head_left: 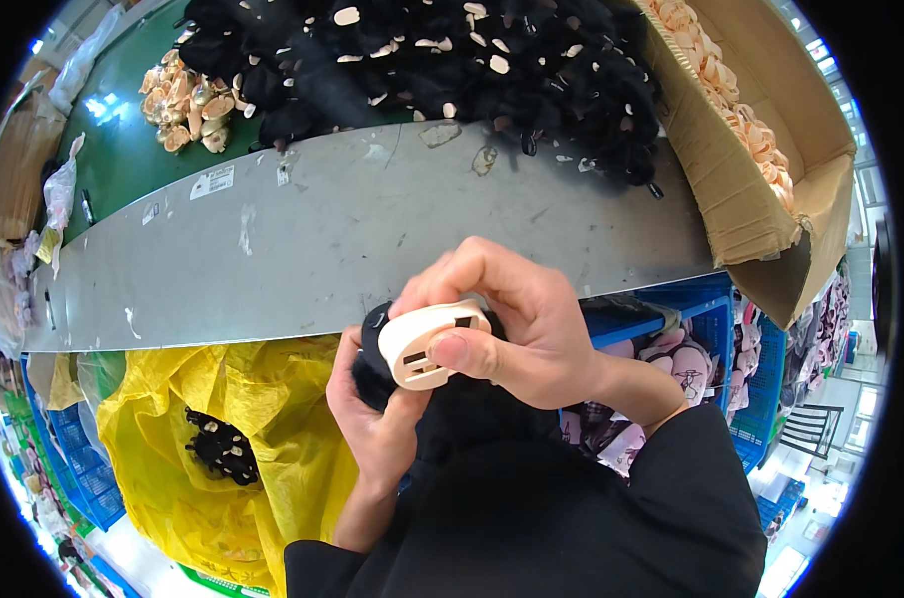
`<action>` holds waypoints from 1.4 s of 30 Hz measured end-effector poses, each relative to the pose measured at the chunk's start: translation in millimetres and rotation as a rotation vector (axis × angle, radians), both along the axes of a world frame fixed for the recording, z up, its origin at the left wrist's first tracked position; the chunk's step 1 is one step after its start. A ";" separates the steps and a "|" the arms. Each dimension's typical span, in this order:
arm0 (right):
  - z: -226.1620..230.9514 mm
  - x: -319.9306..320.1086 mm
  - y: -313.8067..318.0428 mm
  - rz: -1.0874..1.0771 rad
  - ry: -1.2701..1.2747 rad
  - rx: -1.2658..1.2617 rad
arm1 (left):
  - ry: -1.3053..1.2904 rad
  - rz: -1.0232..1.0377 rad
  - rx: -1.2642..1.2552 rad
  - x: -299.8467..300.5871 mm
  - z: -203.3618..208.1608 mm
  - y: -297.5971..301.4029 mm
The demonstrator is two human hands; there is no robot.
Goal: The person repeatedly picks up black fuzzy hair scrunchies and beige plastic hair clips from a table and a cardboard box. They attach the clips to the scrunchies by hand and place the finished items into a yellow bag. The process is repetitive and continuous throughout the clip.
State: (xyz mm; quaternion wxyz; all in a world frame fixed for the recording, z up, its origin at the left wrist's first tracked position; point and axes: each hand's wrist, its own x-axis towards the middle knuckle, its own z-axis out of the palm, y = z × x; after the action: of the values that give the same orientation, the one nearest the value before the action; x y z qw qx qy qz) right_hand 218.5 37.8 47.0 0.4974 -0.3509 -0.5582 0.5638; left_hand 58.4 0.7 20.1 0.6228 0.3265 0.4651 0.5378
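Grey bench [372,229] behind: right hand [517,329] pinches stiff, light cream plastic piece [427,344] by its edges; left hand [377,419] clamps soft black fluffy piece [372,374] underneath.

brown cardboard box [761,199] upper right, yellow plastic bag [223,439] lower left

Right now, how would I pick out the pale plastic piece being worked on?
Find the long grey metal shelf; just below its front edge the right hand presses a cream oval plastic piece onto black fluff held by the left hand. Only this piece is in the hands.
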 end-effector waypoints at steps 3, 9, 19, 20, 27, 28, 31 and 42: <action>-3.4 -5.7 3.8 -0.065 -0.083 0.191 | -0.033 0.000 -0.026 2.3 4.2 -1.5; -11.7 -7.6 4.9 -0.126 -0.238 0.248 | -0.061 -0.030 -0.005 -3.2 1.3 -2.2; -28.4 -17.4 1.8 -0.254 -0.233 0.335 | 0.259 0.004 0.271 -10.0 -18.0 6.8; -27.0 -19.5 0.8 -0.274 -0.213 0.311 | 0.297 0.002 0.279 -11.7 -19.7 6.8; -15.2 -35.2 30.5 -0.295 -0.367 0.483 | 0.595 0.081 0.469 -0.3 -16.3 5.4; -16.8 -35.2 35.0 -0.281 -0.415 0.598 | 0.511 0.121 0.410 0.9 -13.5 4.3; -11.2 -38.8 36.4 -0.235 -0.353 0.518 | 0.357 0.179 0.277 -3.5 -7.9 3.1; -47.6 -51.5 22.5 -0.126 0.146 0.002 | 0.515 0.113 0.404 -14.6 -36.1 -6.1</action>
State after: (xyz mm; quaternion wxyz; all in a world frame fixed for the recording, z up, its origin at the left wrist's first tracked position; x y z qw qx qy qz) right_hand 167.0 60.3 -0.6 0.5717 -0.3427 -0.4977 0.5550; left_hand 43.8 -5.3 -16.0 0.3765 0.5424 0.5084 0.5528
